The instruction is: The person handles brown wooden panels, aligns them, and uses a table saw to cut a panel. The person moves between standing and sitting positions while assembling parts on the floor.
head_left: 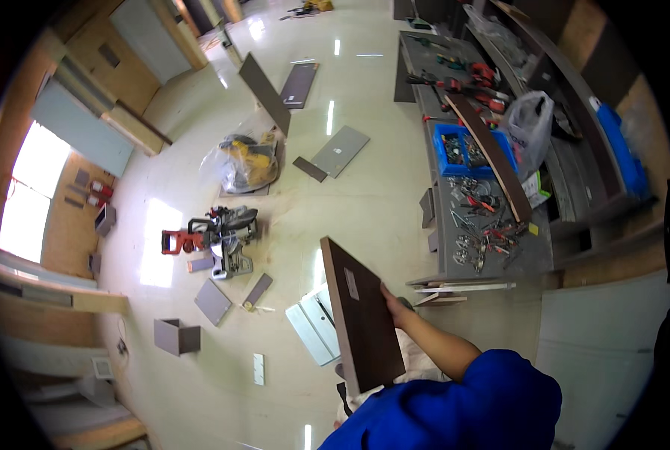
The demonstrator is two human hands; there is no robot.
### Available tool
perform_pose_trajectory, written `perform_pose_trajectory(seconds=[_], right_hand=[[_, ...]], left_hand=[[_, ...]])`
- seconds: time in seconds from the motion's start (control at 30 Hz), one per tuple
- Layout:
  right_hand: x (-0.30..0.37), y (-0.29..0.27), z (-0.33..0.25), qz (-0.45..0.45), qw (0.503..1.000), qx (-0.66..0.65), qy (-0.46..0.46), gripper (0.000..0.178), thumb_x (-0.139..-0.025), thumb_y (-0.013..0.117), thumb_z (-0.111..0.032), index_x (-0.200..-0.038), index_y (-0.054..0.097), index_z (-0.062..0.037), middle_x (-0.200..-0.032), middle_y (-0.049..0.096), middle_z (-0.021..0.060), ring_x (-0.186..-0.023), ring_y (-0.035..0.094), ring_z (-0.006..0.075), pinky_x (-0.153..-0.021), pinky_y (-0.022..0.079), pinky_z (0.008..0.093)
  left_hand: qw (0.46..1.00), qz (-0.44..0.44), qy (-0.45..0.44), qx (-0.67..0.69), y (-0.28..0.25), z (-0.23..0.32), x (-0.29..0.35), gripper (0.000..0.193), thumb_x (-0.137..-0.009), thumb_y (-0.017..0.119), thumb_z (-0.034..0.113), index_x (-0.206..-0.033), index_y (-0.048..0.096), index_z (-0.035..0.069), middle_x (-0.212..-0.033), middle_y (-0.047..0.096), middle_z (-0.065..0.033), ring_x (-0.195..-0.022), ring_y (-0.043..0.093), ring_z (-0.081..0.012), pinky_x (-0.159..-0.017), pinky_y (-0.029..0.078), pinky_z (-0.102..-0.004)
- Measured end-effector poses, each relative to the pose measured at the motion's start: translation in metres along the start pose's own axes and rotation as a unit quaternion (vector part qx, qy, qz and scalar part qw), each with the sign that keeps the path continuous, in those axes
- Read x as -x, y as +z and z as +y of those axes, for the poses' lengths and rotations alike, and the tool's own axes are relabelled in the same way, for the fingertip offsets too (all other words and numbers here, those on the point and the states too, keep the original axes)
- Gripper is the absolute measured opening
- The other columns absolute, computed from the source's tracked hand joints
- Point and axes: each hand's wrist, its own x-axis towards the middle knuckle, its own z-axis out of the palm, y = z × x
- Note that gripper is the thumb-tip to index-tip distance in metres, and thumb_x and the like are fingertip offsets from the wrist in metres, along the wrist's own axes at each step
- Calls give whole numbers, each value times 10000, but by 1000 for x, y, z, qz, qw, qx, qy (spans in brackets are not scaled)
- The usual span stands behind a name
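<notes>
A dark brown board (361,322) with a paler edge and a white label stands tilted upright in front of my body. My right hand (398,307) is closed on its right edge, the forearm reaching up from a blue sleeve. My left hand does not show; the board and sleeve cover the area near its lower end. Just beyond the board, a light blue flat case or panel (312,322) lies on the floor, partly hidden by it.
At right, a grey workbench (455,259) carries hand tools, a blue parts bin (449,171) and a curved brown strip (492,154). A miter saw (226,240), a plastic-covered yellow machine (246,161), an open grey box (176,337) and loose panels (340,151) stand or lie on the glossy floor.
</notes>
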Motion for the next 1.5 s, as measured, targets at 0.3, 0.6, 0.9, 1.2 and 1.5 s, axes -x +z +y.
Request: perform_pose_trajectory(seconds=[0.3,0.6,0.9,1.2,1.5], right_hand=[[-27,30,-151,16,984,-103,-144,672,-983,382,-558,-1473,345,-99,-1430,459,80,-1289,460,221,-1073,398,356],[-109,14,-348,-55,972,-164,-157,761,-943,379,-638,-1408,425,-38,-1343,532,134,-1201,528,264,-1026,436,402],[-113,87,-538,-14,966,-109,-235,675,-965,438,-565,-1383,443,-36,-1330,540,129,-1199,538,254,-1013,454,411],[-147,78,-686,185,862,37,-471,680,-877,639,-533,-1303,498,-22,-1217,579,107,-1127,561,221,-909,501,394],[-117,116,-827,309,717,90,-619,444,-937,628,-362,-1231,573,-34,-1112,615,32,-1018,562,133,-882,449,292]], left_hand=[[988,-3,26,-155,86,164,-120,483,-967,483,423,-1131,518,-29,-1024,594,-162,-964,536,-220,-809,449,-400],[967,6,25,-252,146,302,-151,458,-951,527,408,-1008,604,-40,-899,637,-130,-849,560,-169,-729,460,-348],[949,-63,189,-244,173,432,-233,454,-944,567,400,-893,675,-37,-796,680,-100,-724,609,-143,-638,484,-301],[911,-343,106,201,240,758,-364,728,-977,394,561,-1383,399,-43,-1341,528,-163,-1157,574,-273,-985,449,-403],[764,-564,298,-97,431,1065,-449,492,-930,633,235,-1305,470,-37,-1179,612,-112,-1035,588,-165,-856,498,-315]])
